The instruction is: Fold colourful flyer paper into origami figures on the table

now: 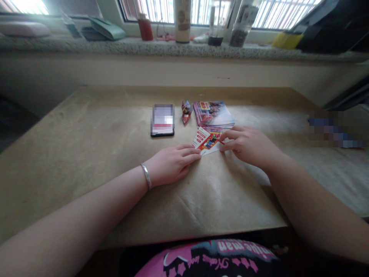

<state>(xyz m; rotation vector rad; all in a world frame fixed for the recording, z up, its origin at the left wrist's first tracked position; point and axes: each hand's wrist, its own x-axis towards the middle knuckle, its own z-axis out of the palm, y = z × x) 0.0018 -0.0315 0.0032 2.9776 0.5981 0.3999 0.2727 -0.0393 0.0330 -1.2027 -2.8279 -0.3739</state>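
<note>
A printed paper sheet (210,145), folded with white, red and colourful areas, lies on the table between my hands. The fingers of my left hand (171,163), stretched out flat, rest on its lower left corner; a silver bangle circles that wrist. My right hand (249,146) is closed on the sheet's right edge, pinching it between thumb and fingers. Just beyond lies a stack of glossy printed leaflets (216,113), partly overlapped by the sheet. Left of the stack sits a small folded paper figure (186,112). A phone (163,120) with a blurred screen lies farther left.
The table (100,146) has a light brown covering. A blurred bluish object (336,130) lies at the right. Behind, a granite windowsill (161,47) bears a red bottle (145,27), a tall light bottle (182,21), a clear container (216,27) and a yellow object (286,39).
</note>
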